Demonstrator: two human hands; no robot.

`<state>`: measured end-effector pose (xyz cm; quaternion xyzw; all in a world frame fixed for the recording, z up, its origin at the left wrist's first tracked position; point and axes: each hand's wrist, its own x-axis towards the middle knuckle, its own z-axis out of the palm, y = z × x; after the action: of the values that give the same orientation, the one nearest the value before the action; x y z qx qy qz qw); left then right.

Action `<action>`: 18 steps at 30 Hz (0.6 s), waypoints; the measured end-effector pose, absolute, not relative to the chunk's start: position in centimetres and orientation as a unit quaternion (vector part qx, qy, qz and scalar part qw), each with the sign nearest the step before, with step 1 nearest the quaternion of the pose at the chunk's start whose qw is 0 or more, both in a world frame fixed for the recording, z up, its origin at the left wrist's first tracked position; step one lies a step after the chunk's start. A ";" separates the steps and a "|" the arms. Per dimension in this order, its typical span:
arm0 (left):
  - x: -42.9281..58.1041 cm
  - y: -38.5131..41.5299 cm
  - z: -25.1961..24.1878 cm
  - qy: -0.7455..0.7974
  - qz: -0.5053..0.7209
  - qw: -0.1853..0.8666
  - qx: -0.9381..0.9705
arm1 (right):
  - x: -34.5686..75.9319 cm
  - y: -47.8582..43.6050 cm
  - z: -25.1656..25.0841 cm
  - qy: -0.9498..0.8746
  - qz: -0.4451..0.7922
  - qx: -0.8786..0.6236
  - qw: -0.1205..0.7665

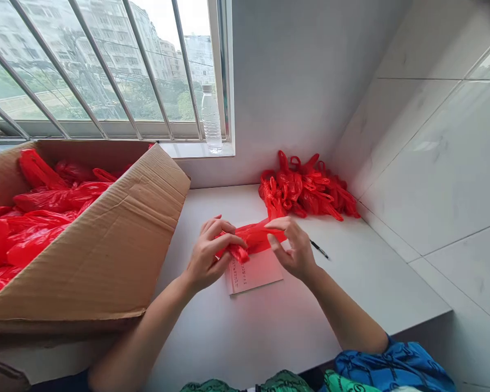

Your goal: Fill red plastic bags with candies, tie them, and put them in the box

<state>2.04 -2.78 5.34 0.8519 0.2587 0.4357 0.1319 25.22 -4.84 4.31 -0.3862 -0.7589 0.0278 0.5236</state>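
A thin red plastic bag [256,235] stretches across the middle of the white counter, above a pale booklet [261,275] with printed characters. My left hand [212,250] is closed around the bag's left end, and a bunched bit of it pokes out below the fingers. At the bag's right end is my right hand [294,249], its thumb and fingers apart, close to the plastic or lightly touching it. Part of the booklet is hidden under the bag. Just right of that hand lies a black pen [319,249].
A large cardboard box [118,245] full of red plastic bags [57,201] stands on the left. Knotted red bags [306,188] are heaped by the back wall. A clear water bottle [211,120] stands on the sill of the barred window. A tiled wall [445,174] bounds the right.
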 end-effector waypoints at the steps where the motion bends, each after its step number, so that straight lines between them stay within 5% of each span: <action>1: 2.1 -3.1 5.6 0.242 0.428 0.137 0.860 | 24.7 -4.7 4.3 -0.788 0.052 -0.388 0.476; 7: 1.4 -3.9 6.2 0.254 0.298 0.173 0.904 | 24.3 -3.1 3.8 -0.803 0.156 -0.548 0.175; 13: 3.2 -3.6 5.7 0.437 0.105 0.051 0.892 | 24.4 -3.0 5.4 -0.769 0.312 -0.548 0.104; 18: 3.1 -2.1 4.1 0.537 0.008 -0.053 0.842 | 24.8 -2.4 5.2 -0.745 0.240 -0.618 0.076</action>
<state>3.07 -2.08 4.13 0.8422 0.5366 0.0078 -0.0526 24.81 -2.44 5.23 -0.6177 -0.7451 0.2398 0.0758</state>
